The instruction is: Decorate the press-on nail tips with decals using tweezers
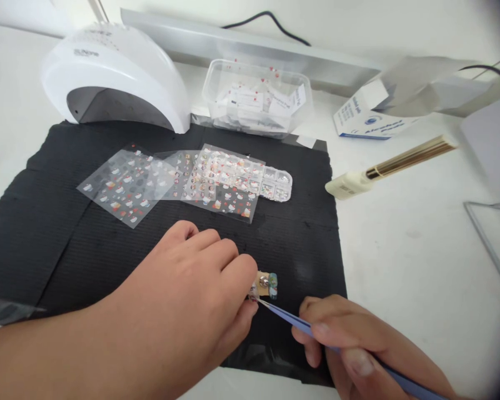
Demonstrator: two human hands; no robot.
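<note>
My left hand (191, 300) rests on the black mat (58, 233), its fingertips pinching a small stand that carries decorated nail tips (269, 282). My right hand (358, 347) grips blue tweezers (287, 316) whose point touches the stand just below the nail tips, beside my left thumb. Several clear sticker sheets (170, 180) with tiny nail decals lie spread on the mat beyond my hands, and a small clear compartment box of gems (277, 184) sits at their right end.
A white nail-curing lamp (112, 72) stands at the back left. A clear plastic tub (258, 97) of small packets sits behind the mat. A white and blue carton (366, 116) and a gold-coloured stick bundle (391, 166) lie on the white table at right.
</note>
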